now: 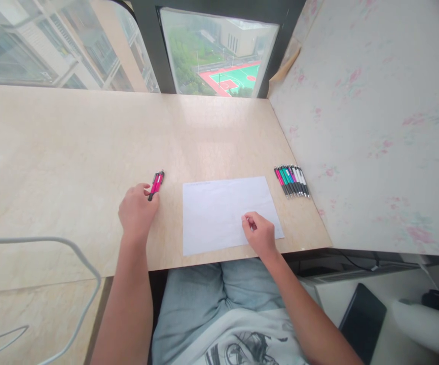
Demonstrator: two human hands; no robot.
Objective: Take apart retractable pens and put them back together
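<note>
My left hand rests on the tabletop left of a white sheet of paper. Its thumb and fingers close around the lower ends of what look like two pink pens with black grips, lying side by side. My right hand lies on the right part of the sheet with its fingers curled in. Whether anything sits inside those fingers is hidden. To the right of the paper, several click pens in pink, green, blue, purple and white lie in a neat row.
The pale marbled tabletop runs back to the window. A flowered wall borders it on the right. A grey cable loops over the left front. Below the right edge lies a dark flat object.
</note>
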